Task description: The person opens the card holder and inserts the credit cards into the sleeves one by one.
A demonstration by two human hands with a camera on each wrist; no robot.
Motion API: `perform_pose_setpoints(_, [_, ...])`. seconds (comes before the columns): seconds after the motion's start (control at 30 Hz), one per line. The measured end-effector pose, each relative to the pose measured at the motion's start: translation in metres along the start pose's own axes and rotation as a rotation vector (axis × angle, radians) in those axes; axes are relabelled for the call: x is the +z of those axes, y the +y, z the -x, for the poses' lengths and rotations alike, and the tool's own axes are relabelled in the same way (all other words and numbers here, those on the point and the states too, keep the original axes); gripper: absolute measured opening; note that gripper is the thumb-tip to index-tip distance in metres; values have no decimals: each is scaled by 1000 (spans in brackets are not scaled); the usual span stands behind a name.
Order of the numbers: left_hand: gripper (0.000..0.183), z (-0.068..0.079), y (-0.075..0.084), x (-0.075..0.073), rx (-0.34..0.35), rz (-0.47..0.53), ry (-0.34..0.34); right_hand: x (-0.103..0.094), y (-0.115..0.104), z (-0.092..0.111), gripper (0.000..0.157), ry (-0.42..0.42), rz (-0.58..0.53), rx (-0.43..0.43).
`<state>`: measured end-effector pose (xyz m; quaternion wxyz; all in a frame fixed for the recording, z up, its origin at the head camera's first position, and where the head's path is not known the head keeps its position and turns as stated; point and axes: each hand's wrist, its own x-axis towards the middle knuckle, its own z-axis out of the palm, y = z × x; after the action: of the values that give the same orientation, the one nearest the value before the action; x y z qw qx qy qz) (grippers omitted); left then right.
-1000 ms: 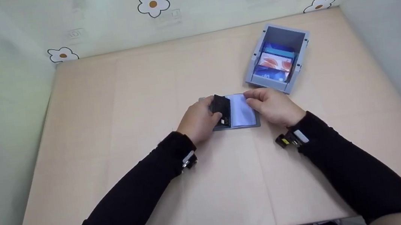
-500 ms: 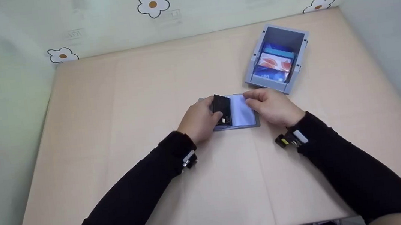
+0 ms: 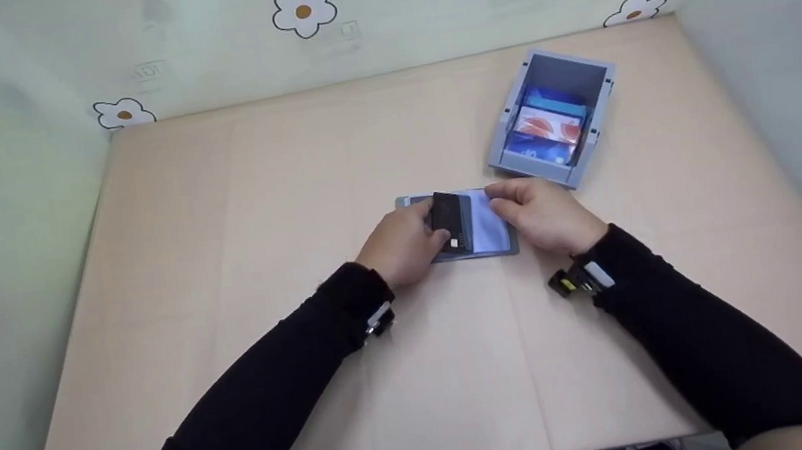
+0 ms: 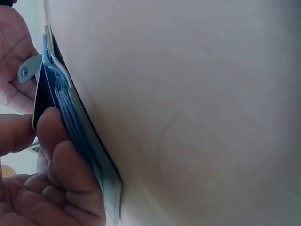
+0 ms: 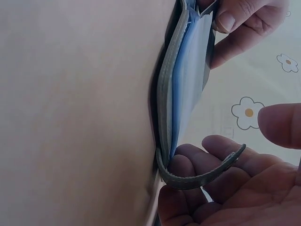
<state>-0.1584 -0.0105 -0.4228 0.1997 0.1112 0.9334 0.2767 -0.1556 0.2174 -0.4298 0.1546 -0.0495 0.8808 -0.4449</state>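
Note:
A grey card holder (image 3: 513,241) lies open on the table, its clear plastic sleeves (image 3: 491,218) spread to the right. My left hand (image 3: 402,246) pinches a black card (image 3: 447,212) between thumb and fingers, over the left part of the sleeves. In the left wrist view this card (image 4: 41,92) stands tilted up from the stacked sleeves (image 4: 70,115). At the holder's right edge is my right hand (image 3: 549,214). The right wrist view shows its fingertips at that edge, beside a curved snap strap (image 5: 197,181), with the thumb held apart.
Behind my right hand stands a grey open bin (image 3: 580,170) with several colourful cards (image 3: 548,124) inside. A beige-covered table (image 3: 277,194) extends around the holder, bounded by pale flower-patterned walls (image 3: 213,35) at the back and sides.
My left hand has shifted slightly right with the black card, and the card now covers more of the sleeves. My right hand has stayed at nearly the same place.

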Motion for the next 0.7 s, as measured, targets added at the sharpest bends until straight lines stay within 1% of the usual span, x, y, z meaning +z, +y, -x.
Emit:
perform_pose_setpoints(0.23, [66, 1, 2, 0, 11, -13, -13, 0, 1, 0, 43, -10, -12, 13])
perform_pose_setpoints(0.3, [68, 0, 3, -1, 20, -17, -8, 0, 1, 0, 43, -6, -17, 9])
perform_pose_setpoints(0.47, [73, 0, 4, 0, 20, 12, 10, 1, 1, 0, 42, 4, -25, 2])
perform_pose_setpoints(0.57, [72, -1, 5, 2, 22, 15, 17, 0, 1, 0, 42, -1, -26, 12])
perform_pose_setpoints(0.7, [70, -1, 7, 3, 33, -7, 8, 0, 0, 0, 42, -1, -18, 11])
